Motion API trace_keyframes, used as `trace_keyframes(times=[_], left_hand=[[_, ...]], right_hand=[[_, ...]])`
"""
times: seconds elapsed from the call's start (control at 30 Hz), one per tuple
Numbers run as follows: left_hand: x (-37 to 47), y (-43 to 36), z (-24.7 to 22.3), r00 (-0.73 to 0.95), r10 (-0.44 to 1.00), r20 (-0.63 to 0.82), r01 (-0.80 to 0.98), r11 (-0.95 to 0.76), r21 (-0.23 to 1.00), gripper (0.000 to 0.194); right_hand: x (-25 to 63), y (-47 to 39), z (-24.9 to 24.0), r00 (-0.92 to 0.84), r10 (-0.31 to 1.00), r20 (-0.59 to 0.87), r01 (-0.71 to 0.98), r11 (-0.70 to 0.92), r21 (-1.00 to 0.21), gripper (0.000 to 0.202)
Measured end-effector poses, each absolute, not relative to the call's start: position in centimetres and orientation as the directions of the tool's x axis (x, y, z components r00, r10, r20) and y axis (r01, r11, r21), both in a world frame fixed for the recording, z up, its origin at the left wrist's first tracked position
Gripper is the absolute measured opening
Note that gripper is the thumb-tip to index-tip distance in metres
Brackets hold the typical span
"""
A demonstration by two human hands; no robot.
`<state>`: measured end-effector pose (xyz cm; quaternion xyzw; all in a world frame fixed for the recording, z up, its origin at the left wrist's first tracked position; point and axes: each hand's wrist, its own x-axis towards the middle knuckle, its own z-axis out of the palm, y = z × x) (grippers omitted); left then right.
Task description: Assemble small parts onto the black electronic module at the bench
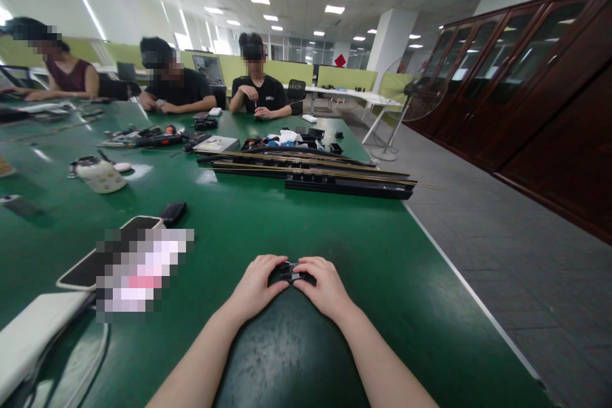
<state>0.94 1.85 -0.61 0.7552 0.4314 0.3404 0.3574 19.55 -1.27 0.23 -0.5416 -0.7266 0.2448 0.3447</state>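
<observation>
A small black part with a greyish, shiny middle lies between my two hands, low over the green table. Its exact kind does not show. My left hand grips its left end between thumb and fingers. From the other side, my right hand holds the right end in the same way, thumb nearest me. Both sets of fingertips almost meet, and they cover much of the part.
Long black rails with thin brass-coloured rods lie across the table ahead. At left are a phone, a white case with a cable and a patterned cup. Several people sit beyond. A floor fan stands right of the table.
</observation>
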Motion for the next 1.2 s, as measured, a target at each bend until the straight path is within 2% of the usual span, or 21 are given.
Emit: trace_keyframes(times=[0.2,0.4,0.9,1.2], left_hand=[[0.9,1.9,-0.8,0.443,0.869,0.221,0.511,-0.447,0.734,0.037],[0.8,1.9,-0.7,0.474,0.854,0.212,0.566,-0.481,0.670,0.038],[0.8,1.9,-0.6,0.469,0.862,0.194,0.585,-0.467,0.663,0.039],[0.6,2.0,-0.9,0.464,0.861,0.209,0.576,-0.473,0.667,0.040]], right_hand=[[19.9,-1.0,-0.2,-0.063,0.960,0.272,0.513,0.264,-0.816,0.020],[20.2,-0.9,-0.8,0.066,0.968,0.243,0.417,0.195,-0.888,0.019],[20.6,0.0,-1.7,0.310,0.932,0.188,0.106,0.162,-0.981,0.021],[20.7,0.1,-1.4,0.411,0.900,0.144,0.002,0.158,-0.987,0.021]])
